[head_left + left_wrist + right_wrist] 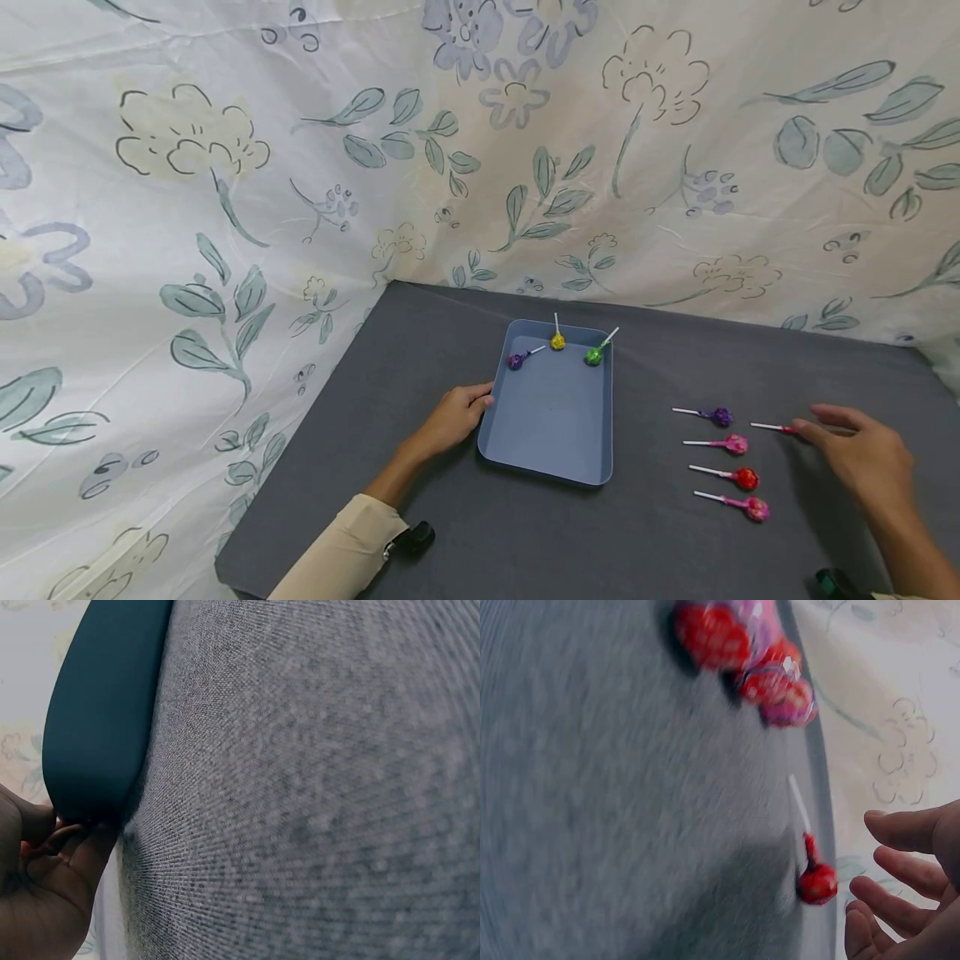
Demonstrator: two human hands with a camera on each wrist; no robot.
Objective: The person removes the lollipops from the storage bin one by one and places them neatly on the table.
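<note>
My left hand (453,417) holds the left edge of a blue-grey tray (551,421). In the left wrist view, thumb and fingers pinch the tray's wall (105,712). Inside, near the far end, are a purple lollipop (515,362), a yellow lollipop (557,342) and a green lollipop (594,357). Over at the right, my right hand (870,450) hovers above a red lollipop (786,430), hiding its head in the head view. The right wrist view shows that lollipop (817,883) lying on the cloth, with my fingers spread and apart from it.
Between tray and right hand lies a column of lollipops, sticks pointing left: purple (722,416), pink (736,444), red (746,478) and another pink (757,509). Dark grey cloth (645,533) covers the table. A floral curtain (480,200) hangs behind and along the left.
</note>
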